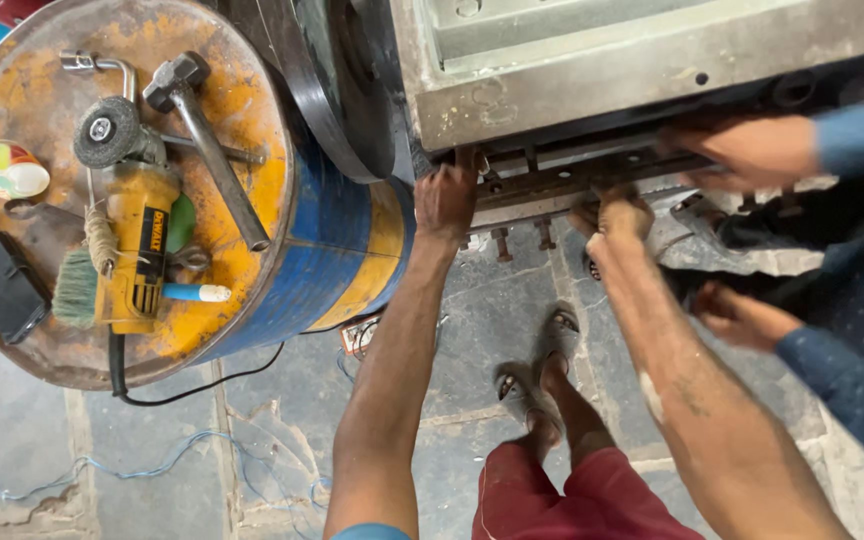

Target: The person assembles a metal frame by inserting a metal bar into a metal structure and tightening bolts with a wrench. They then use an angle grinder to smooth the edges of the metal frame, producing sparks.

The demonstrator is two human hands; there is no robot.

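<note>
My left hand (445, 200) reaches up and grips the lower edge of a big grey metal machine body (592, 70), fingers curled on a dark steel bar (592, 178) with bolts hanging beneath it. My right hand (620, 215) is closed on the same bar, a little further right. Another person in blue sleeves has one hand (747, 150) on the bar's right end and the other hand (742, 318) lower down.
A rusty yellow and blue drum (332, 250) stands at left, carrying a yellow angle grinder (137, 240), a hammer (207, 140), a brush, a cup (7, 170) and a phone (2, 285). A cable trails over the stone floor (152, 450). My sandalled feet are below.
</note>
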